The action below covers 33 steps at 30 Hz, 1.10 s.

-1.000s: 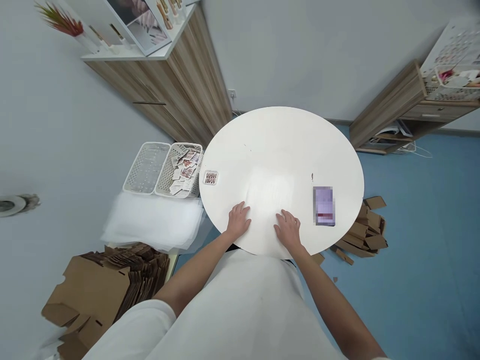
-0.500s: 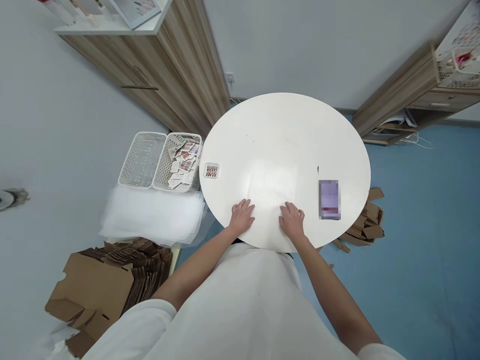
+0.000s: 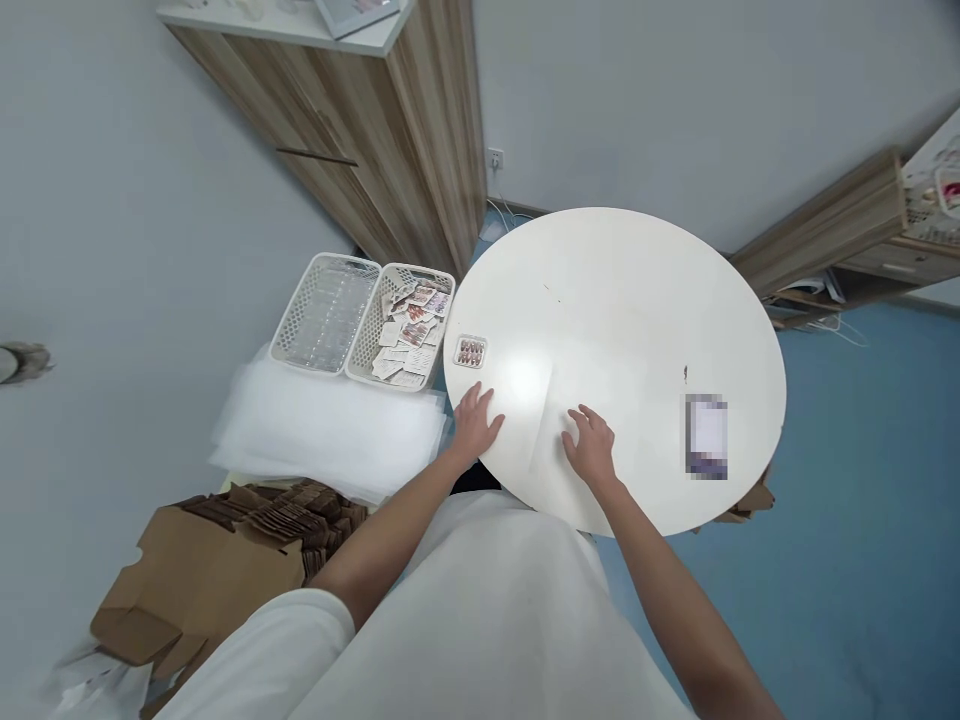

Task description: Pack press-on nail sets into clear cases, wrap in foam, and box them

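A white round table (image 3: 615,300) stands in front of me. My left hand (image 3: 474,425) is at its near left edge, fingers apart and holding nothing. To the right, my right hand (image 3: 590,443) is over the tabletop with its fingers spread and nothing in them. A faint, almost transparent sheet or film (image 3: 541,415) seems to lie between the hands; its outline is hard to make out. Just beyond my left hand is a small clear tray (image 3: 470,351) with reddish-brown oval pieces. A blurred rectangular object (image 3: 707,437) lies on the right side of the table.
Left of the table are a white basket of printed packets (image 3: 411,330) and a basket of clear plastic pieces (image 3: 326,315). Below them lie translucent sheets (image 3: 330,425) and folded cardboard (image 3: 202,570). A wooden cabinet (image 3: 337,130) stands behind; another wooden unit (image 3: 832,220) is at right.
The view has swung left, so the table and baskets appear further right. My left hand is now nearer the small tray and the table's left edge.
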### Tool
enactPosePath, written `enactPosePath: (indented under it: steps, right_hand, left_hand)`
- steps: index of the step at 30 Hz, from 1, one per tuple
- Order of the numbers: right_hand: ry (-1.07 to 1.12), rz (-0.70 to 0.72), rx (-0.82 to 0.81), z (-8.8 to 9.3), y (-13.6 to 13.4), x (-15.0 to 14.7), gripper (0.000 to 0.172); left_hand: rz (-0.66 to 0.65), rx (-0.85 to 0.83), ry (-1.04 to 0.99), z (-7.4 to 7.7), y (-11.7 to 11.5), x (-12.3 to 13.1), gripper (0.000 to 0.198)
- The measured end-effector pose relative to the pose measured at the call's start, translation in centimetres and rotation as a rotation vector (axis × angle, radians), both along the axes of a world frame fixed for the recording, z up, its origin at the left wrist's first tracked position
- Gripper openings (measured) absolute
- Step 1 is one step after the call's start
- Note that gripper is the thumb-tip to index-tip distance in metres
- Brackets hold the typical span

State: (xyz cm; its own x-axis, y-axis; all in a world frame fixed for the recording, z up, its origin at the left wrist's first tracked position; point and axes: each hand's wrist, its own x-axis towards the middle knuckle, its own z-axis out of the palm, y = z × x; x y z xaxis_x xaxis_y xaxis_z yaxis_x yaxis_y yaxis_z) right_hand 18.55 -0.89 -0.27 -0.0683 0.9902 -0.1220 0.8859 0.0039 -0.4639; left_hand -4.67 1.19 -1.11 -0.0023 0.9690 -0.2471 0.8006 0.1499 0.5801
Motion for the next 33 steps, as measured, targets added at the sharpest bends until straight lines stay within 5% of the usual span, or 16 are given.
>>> enactPosePath:
  steps: [6,11,17,25,33]
  right_hand:
    - [0.335,0.037,-0.211,-0.2,5.3,-8.6,0.046]
    - [0.612,-0.047,-0.392,-0.4,8.7,-14.0,0.057]
    - [0.804,-0.126,-0.506,-0.2,9.8,-16.5,0.064]
    - [0.826,-0.154,-0.434,-1.1,8.1,-13.9,0.063]
    - [0.748,-0.232,-0.267,0.1,1.9,-4.2,0.052]
  left_hand:
    - [0.114,0.020,-0.167,-1.2,4.6,-5.7,0.067]
    - [0.162,-0.071,-0.294,-2.0,6.3,-6.5,0.073]
    - [0.192,-0.090,-0.390,-3.0,6.5,-7.1,0.074]
    - [0.148,-0.019,-0.450,-2.5,5.1,-5.5,0.066]
    - [-0.051,0.015,-0.460,-0.7,1.2,2.2,0.054]
